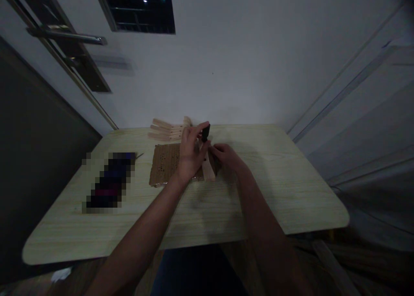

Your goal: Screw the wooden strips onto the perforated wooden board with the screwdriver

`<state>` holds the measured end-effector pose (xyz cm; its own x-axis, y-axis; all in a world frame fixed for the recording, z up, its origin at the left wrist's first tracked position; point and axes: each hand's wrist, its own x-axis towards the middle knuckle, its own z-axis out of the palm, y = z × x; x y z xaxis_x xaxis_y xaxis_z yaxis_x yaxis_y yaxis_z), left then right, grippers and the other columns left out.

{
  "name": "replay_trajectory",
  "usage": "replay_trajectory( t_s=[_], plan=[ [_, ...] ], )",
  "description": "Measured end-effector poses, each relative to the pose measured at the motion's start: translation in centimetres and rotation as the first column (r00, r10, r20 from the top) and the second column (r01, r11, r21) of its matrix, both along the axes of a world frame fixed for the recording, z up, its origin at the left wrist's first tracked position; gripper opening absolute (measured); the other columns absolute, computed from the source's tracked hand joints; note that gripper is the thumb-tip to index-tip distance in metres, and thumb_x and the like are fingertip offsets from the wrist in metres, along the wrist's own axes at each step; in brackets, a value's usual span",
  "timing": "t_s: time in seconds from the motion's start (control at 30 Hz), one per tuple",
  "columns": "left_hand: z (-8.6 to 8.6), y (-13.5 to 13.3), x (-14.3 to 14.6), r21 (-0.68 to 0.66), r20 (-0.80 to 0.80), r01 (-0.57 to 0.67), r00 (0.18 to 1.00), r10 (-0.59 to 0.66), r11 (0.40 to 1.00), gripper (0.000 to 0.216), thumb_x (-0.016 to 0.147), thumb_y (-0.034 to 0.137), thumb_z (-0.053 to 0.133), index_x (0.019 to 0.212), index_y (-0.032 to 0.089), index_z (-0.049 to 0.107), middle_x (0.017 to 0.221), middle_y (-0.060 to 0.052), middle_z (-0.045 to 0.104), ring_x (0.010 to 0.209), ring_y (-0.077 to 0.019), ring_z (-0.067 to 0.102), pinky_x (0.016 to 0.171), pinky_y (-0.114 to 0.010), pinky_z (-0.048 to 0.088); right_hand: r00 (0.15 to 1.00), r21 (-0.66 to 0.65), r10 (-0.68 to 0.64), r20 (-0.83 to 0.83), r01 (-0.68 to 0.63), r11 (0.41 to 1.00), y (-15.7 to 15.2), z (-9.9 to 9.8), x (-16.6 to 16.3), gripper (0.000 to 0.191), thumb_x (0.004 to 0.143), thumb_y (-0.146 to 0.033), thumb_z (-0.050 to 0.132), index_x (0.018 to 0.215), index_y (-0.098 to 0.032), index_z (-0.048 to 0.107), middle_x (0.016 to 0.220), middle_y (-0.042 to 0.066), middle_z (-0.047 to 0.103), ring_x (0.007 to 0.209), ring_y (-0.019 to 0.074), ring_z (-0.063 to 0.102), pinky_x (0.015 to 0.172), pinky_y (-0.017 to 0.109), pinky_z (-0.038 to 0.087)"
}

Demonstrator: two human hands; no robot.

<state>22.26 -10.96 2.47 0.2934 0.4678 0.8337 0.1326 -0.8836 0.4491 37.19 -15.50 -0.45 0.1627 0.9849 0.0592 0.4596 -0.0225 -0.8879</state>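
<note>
My left hand [190, 154] is closed around a small black upright object [205, 132], perhaps a tool handle; its lower end is hidden by the fingers. Under that hand lies a pale wooden strip [208, 172] with a dark hole or mark in it, slanting across a piece of brown cardboard [163, 162]. The cardboard is dotted with small holes and lies flat on the table. From the right, my right hand [225, 155] pinches the strip's edge, near the fingertips of the left.
Several similar wooden strips [161, 130] with dark dots lie fanned at the table's back edge. A blurred-out dark object [111, 179] is on the left, with a thin rod [139, 156] beside it. The white wall [242, 72] stands right behind the table [284, 188].
</note>
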Motion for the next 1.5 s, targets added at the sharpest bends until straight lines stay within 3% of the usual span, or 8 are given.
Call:
replay_trajectory(
  t_s=[0.17, 0.37, 0.5, 0.67, 0.87, 1.2, 1.37, 1.5],
  plan=[
    [-0.18, 0.04, 0.15, 0.029, 0.003, 0.011, 1.0, -0.011, 1.0, 0.041, 0.091, 0.026, 0.058, 0.131, 0.026, 0.049, 0.103, -0.005, 0.059, 0.086, -0.0157, 0.053, 0.078, -0.03, 0.048, 1.0, 0.007, 0.001, 0.009, -0.001, 1.0, -0.07, 0.04, -0.06, 0.05, 0.082, -0.063, 0.046, 0.057, -0.02, 0.041, 0.053, -0.005, 0.036, 0.05, 0.0082, 0.034, 0.048, 0.025, 0.023],
    [-0.57, 0.05, 0.15, -0.037, 0.055, 0.026, 0.998, -0.024, 0.999, 0.055, 0.092, 0.036, 0.057, 0.141, 0.026, 0.036, 0.115, -0.007, 0.059, 0.087, -0.0152, 0.056, 0.081, -0.031, 0.049, 1.0, -0.011, 0.025, -0.013, -0.025, 1.0, -0.06, 0.09, -0.04, 0.047, 0.084, -0.059, 0.047, 0.059, -0.019, 0.044, 0.054, -0.005, 0.036, 0.05, 0.008, 0.033, 0.048, 0.025, 0.023],
    [-0.37, -0.06, -0.08, -0.042, 0.038, 0.067, 0.997, -0.065, 0.997, 0.048, 0.092, 0.031, 0.055, 0.138, 0.025, 0.041, 0.123, -0.008, 0.059, 0.095, -0.0163, 0.058, 0.084, -0.031, 0.05, 0.999, -0.01, 0.03, -0.012, -0.03, 0.999, 0.09, -0.15, 0.06, 0.047, 0.086, -0.057, 0.047, 0.058, -0.019, 0.044, 0.053, -0.004, 0.038, 0.05, 0.0085, 0.034, 0.048, 0.026, 0.024],
    [-0.01, -0.21, -0.32, -0.043, 0.017, 0.089, 0.996, -0.088, 0.995, 0.042, 0.093, 0.026, 0.052, 0.134, 0.025, 0.045, 0.123, -0.007, 0.059, 0.101, -0.0174, 0.058, 0.085, -0.033, 0.05, 0.996, 0.027, 0.085, -0.029, -0.084, 0.996, 0.21, -0.46, 0.15, 0.038, 0.089, -0.048, 0.046, 0.068, -0.018, 0.056, 0.065, 0.002, 0.057, 0.06, 0.0122, 0.047, 0.056, 0.026, 0.035],
    [0.01, -0.03, -0.2, -0.033, 0.029, -0.019, 0.999, 0.02, 0.999, 0.044, 0.087, 0.031, 0.064, 0.128, 0.027, 0.05, 0.11, -0.005, 0.057, 0.092, -0.0166, 0.054, 0.079, -0.031, 0.05, 0.994, 0.027, 0.095, -0.05, -0.093, 0.995, 0.26, -0.33, 0.0, 0.033, 0.09, -0.042, 0.047, 0.077, -0.018, 0.065, 0.083, 0.008, 0.069, 0.076, 0.0178, 0.06, 0.069, 0.029, 0.043],
    [-0.43, 0.32, 0.09, -0.062, 0.063, -0.023, 0.998, 0.027, 0.998, 0.043, 0.087, 0.027, 0.064, 0.128, 0.026, 0.051, 0.094, -0.001, 0.056, 0.08, -0.0137, 0.051, 0.076, -0.029, 0.047, 0.999, -0.002, -0.004, -0.047, 0.004, 1.0, -0.03, -0.19, 0.08, 0.042, 0.085, -0.053, 0.053, 0.06, -0.019, 0.047, 0.055, -0.003, 0.047, 0.051, 0.0093, 0.04, 0.049, 0.024, 0.029],
    [-0.37, 0.13, 0.14, -0.068, 0.063, -0.014, 0.998, 0.018, 0.998, 0.044, 0.087, 0.022, 0.062, 0.129, 0.026, 0.05, 0.099, -0.002, 0.058, 0.084, -0.0141, 0.052, 0.078, -0.03, 0.048, 0.983, -0.053, -0.058, -0.175, 0.05, 0.997, -0.21, 0.15, -0.16, 0.028, 0.082, -0.046, 0.058, 0.077, -0.019, 0.051, 0.063, -0.002, 0.056, 0.052, 0.0091, 0.045, 0.049, 0.022, 0.033],
    [-0.38, 0.05, 0.15, -0.064, 0.061, 0.001, 0.998, 0.002, 0.998, 0.048, 0.085, 0.017, 0.061, 0.131, 0.026, 0.048, 0.103, -0.003, 0.06, 0.087, -0.0146, 0.054, 0.081, -0.03, 0.049, 0.987, -0.013, -0.038, -0.153, 0.036, 0.999, -0.18, 0.16, -0.21, 0.03, 0.081, -0.046, 0.057, 0.074, -0.018, 0.054, 0.063, -0.001, 0.055, 0.053, 0.009, 0.044, 0.051, 0.023, 0.034]
  ],
)
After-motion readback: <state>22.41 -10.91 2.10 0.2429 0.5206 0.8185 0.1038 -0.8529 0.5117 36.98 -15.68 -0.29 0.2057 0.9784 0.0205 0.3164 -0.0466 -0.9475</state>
